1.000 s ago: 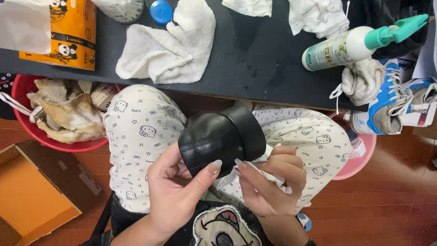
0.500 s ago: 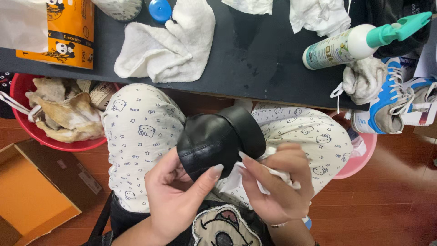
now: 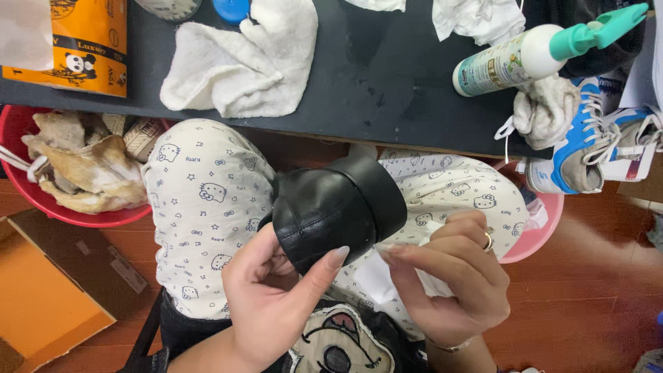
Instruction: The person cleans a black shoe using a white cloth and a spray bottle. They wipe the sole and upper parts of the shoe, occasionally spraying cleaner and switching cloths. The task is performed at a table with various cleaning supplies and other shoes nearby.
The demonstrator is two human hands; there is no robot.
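Observation:
My left hand [image 3: 273, 304] grips a black leather shoe [image 3: 335, 207] from below, thumb pressed on its side, holding it over my lap. My right hand [image 3: 452, 276] pinches a crumpled white wipe [image 3: 387, 276] against the shoe's lower right edge. A ring sits on one finger of the right hand. Both hands rest above my knees in patterned white trousers [image 3: 207, 200].
A dark table [image 3: 373, 69] lies ahead with a white towel [image 3: 242, 62], a spray bottle with a teal nozzle [image 3: 532, 55], an orange box [image 3: 76, 48] and white cloths. A red basin [image 3: 76, 173] of rags stands left, a pink basin [image 3: 535, 231] and blue-white sneakers [image 3: 587, 145] right, an orange cardboard box [image 3: 41, 304] lower left.
The shoe has turned slightly and sits a little higher in my left hand. My right hand with the wipe has shifted along the shoe's lower edge.

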